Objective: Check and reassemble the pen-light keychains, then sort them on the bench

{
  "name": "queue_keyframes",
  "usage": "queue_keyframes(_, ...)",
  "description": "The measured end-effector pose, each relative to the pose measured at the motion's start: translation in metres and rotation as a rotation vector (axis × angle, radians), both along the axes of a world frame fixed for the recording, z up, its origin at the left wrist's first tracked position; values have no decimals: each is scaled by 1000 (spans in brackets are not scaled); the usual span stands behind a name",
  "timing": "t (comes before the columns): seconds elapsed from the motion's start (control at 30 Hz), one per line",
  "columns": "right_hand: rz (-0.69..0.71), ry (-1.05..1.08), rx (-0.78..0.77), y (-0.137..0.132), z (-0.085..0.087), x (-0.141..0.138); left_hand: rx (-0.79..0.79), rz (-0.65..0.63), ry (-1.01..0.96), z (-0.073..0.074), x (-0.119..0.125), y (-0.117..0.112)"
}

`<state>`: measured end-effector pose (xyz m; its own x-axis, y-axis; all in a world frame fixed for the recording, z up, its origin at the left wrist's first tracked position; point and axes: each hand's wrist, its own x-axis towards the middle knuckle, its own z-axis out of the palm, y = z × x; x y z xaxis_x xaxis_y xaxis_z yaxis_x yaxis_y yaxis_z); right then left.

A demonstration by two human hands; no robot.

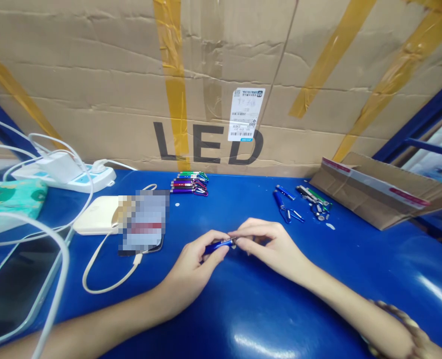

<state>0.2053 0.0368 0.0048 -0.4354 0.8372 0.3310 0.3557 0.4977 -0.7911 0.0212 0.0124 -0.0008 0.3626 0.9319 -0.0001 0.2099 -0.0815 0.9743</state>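
Observation:
My left hand [196, 262] is closed around a small blue keychain flashlight [218, 245], holding it just above the blue table [243, 309]. My right hand [267, 244] pinches the flashlight's right end with its fingertips; what sits at that end is too small to make out. Both hands meet at the middle of the table.
A row of several coloured flashlights [190, 183] lies at the back centre. Loose blue and green flashlight parts [305, 202] are scattered at the back right, beside an open cardboard box [381, 194]. A phone [143, 222], power bank [95, 215], power strip [66, 174] and white cables lie left.

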Motion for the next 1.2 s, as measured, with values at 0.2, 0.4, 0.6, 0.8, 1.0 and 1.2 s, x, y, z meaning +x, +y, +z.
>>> queue_keyframes(0.2, -10, 207, -216, -9, -2, -12, 14, 34, 51, -1, 2, -3)
queue_keyframes(0.4, -92, 194, -2, -12, 0, -14, 10, -3, 99, -2, 1, -3)
queue_keyframes(0.6, -97, 182, 139, -14, 4, -14, -32, -15, 99, -1, 1, -4)
queue_keyframes(0.8, -90, 164, 160, -12, 2, -12, -39, -17, 42, -2, 1, -4)
queue_keyframes(1.0, -68, 43, 153, 2, 3, 0, -46, 36, -8, -6, 2, -1)
queue_keyframes(1.2, -455, -111, 342, 35, 3, 38, -35, 132, -28, -5, 4, 2)
